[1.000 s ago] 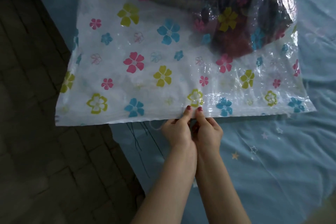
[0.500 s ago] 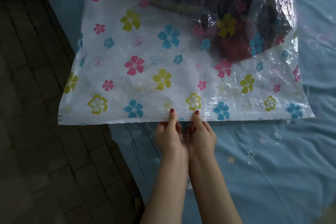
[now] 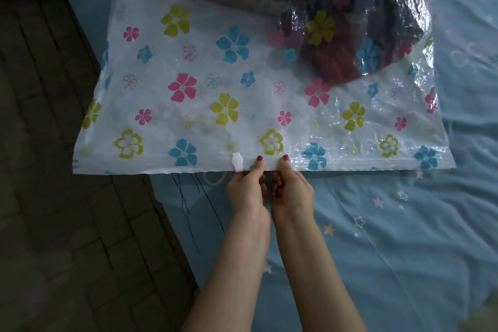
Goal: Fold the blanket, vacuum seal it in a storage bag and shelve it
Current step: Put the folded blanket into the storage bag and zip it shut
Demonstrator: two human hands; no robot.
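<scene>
Two bare forearms are reaching forward side by side from the bottom of the view, wrists almost touching. The left hand [image 3: 246,187] and the right hand [image 3: 292,188] are meeting at the near edge of the storage bag [image 3: 215,105], each pinching the zip strip between thumb and curled fingers, red-nailed thumbs lying on top of the plastic. A small white slider clip [image 3: 237,162] is sitting on the strip just left of the left thumb; whether that hand is touching it is unclear.

Clear plastic printed with pink, blue and yellow flowers, the bag is lying flat on the bed [image 3: 390,237], its sealing edge running left to right and facing the person, its left corner overhanging the bed's edge above the dark tiled floor [image 3: 54,197]. The blanket [image 3: 336,43], dark with reddish patches, is bunched inside the bag's far right part. The bed's blue sheet is showing small star prints.
</scene>
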